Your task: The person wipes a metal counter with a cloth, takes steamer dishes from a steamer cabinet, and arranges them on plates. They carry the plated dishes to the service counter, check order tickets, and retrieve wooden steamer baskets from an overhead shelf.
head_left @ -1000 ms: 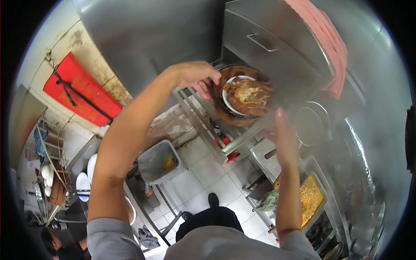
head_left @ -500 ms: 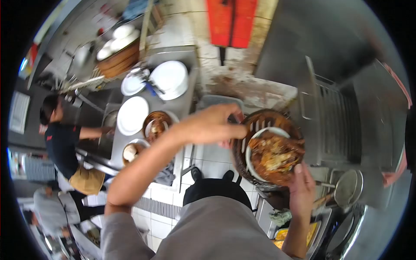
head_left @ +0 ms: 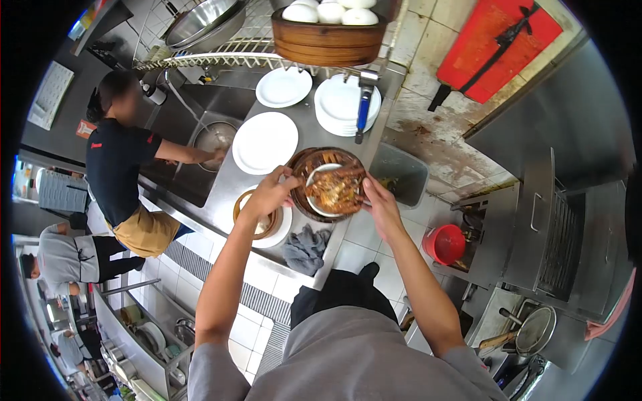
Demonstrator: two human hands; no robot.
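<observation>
The round brown woven basket (head_left: 329, 184) with its white dish of sauced food has swung from the steamer to the steel bench (head_left: 221, 194), left hand (head_left: 269, 194) and right hand (head_left: 380, 204) closed on its rims; crowding the near bamboo steamer (head_left: 259, 217) could tip it

The right hand (head_left: 382, 206) covers the near rim of the steamer basket (head_left: 329, 184), and the left hand (head_left: 269, 194) hides its left edge. Under the basket, the tabletop (head_left: 227, 190) cannot be seen.
</observation>
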